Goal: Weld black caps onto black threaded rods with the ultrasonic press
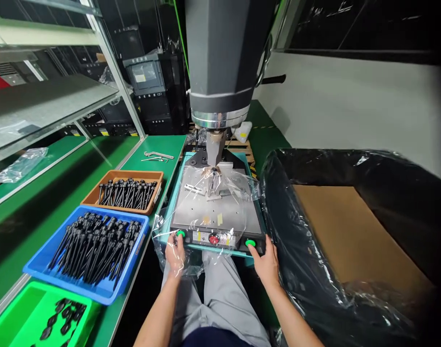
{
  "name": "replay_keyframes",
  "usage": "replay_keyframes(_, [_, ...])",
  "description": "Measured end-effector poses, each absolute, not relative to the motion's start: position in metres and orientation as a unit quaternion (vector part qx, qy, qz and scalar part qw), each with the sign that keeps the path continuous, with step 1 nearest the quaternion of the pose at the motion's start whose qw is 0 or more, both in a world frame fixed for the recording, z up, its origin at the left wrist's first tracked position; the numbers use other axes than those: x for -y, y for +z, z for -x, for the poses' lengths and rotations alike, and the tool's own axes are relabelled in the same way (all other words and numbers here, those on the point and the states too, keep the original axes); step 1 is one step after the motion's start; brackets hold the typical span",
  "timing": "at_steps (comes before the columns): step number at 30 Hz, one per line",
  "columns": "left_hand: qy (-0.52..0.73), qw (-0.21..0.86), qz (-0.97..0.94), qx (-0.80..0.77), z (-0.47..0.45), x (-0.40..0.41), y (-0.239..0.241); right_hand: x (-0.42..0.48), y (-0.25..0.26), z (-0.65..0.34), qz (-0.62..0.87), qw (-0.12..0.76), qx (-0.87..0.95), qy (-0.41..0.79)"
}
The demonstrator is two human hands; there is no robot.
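Observation:
My left hand (pixel 175 254) is at the front left corner of an ultrasonic welding machine's base (pixel 196 216), its thumb on a green button (pixel 180 234). At the right corner, the thumb of my right hand (pixel 267 262) touches another green button (pixel 249 243), its fingers spread along the base's side. Between the buttons sits a red button (pixel 213 239). A clear plastic bag (pixel 238 185) drapes over the base and reaches down past my left hand. Above the plate, the metal horn (pixel 215 147) comes down onto a small fixture; the bag partly obscures what is under it.
On the left bench stand an orange tray (pixel 113 174) and a blue tray (pixel 32 265) of black stemmed parts, plus a green tray (pixel 10 313) with small black pieces. Wrenches (pixel 158 155) lie behind. A large box lined with black plastic (pixel 285 212) stands close on the right.

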State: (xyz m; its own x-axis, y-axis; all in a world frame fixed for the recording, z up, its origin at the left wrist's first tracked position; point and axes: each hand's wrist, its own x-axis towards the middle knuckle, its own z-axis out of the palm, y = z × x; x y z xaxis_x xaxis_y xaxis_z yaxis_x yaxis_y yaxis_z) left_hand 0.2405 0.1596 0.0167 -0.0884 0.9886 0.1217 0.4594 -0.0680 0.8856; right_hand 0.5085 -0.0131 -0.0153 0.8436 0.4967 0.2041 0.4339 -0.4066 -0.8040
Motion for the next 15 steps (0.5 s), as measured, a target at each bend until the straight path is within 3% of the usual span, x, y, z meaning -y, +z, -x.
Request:
replay_keyframes(10, [0.442,0.446,-0.512,-0.587,-0.237,-0.168,0.019,0.012,-0.020,-0.512,0.828,0.500,0.249,0.054])
replay_keyframes(15, [0.450,0.459,-0.504,-0.577,-0.226,-0.158,0.014,0.013,0.029,-0.505,0.809,0.551,0.201,0.033])
